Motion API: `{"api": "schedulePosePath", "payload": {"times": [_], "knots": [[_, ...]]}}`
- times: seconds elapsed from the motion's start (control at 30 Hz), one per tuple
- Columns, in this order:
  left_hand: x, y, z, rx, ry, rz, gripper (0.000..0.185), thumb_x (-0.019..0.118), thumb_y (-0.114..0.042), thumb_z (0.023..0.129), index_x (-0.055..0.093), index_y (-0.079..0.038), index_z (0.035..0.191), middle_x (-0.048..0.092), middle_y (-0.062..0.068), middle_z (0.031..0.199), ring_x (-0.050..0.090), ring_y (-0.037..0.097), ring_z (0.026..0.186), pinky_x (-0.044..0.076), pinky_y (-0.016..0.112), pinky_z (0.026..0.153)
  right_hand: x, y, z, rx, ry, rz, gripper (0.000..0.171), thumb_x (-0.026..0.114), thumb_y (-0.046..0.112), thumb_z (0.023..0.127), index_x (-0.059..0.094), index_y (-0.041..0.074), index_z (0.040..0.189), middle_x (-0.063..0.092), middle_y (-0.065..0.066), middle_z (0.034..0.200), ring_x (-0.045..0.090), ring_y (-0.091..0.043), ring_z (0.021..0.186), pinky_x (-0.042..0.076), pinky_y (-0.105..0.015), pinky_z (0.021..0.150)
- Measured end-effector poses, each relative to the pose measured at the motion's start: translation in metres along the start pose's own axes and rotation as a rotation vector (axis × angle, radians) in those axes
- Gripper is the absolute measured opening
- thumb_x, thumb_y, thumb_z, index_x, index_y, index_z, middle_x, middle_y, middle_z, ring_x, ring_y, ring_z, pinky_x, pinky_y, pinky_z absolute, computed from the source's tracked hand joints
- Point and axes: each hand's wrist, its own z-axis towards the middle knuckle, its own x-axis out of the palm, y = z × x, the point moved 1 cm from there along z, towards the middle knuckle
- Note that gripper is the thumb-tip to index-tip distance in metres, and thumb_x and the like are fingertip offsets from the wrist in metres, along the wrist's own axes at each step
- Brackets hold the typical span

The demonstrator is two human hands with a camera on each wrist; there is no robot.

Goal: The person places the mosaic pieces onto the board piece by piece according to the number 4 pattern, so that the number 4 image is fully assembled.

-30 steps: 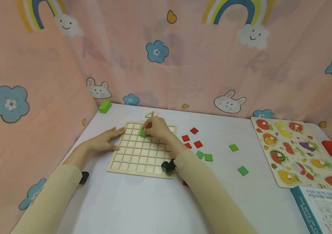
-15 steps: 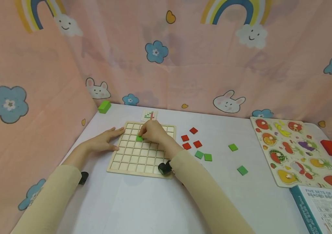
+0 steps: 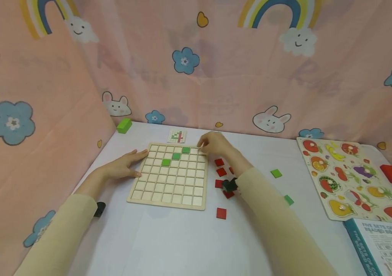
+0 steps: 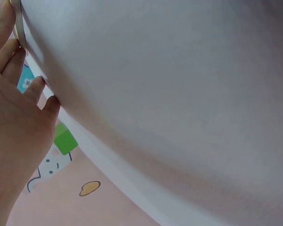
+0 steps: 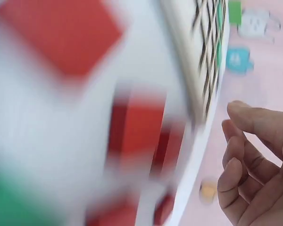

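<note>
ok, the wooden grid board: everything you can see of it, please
The grid board is a square, pale, wood-looking tray with a raised rim, divided into small square cells. It lies flat on the white table, left of centre. Three green tiles sit in its cells in a diagonal near the far edge; the other visible cells are empty. The left hand rests flat against its left edge. The right hand is by its far right corner; contact unclear.

Box [image 3: 385,245]: "FIVE SETS OF COLORS"
</note>
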Motion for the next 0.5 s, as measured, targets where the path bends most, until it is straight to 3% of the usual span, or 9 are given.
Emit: {"api": "schedulePosePath", "payload": {"times": [0.2, 0.5], "knots": [[0.000, -0.003, -0.002, 0.002, -0.003, 0.000, 0.087, 0.072, -0.027, 0.087, 0.024, -0.011, 0.157, 0.015, 0.015, 0.167, -0.004, 0.047, 0.154, 0.002, 0.072, 0.118, -0.051, -0.075, -0.037, 0.153, 0.068, -0.028, 0.020, 0.066, 0.016, 0.091, 0.072, 0.011, 0.109, 0.065, -0.011, 0.102, 0.060, -0.023, 0.085, 0.052, -0.028, 0.072], [0.001, -0.002, 0.000, -0.012, 0.006, 0.005, 0.086, 0.071, -0.026, 0.088, 0.022, -0.013, 0.158, 0.013, 0.014, 0.168, -0.004, 0.047, 0.154, 0.002, 0.072, 0.118, -0.097, -0.135, -0.101, 0.190, 0.391, 0.029, 0.027, 0.075, 0.009, 0.082, 0.068, 0.004, 0.108, 0.058, -0.008, 0.092, 0.053, -0.019, 0.086, 0.050, -0.029, 0.069]]}}
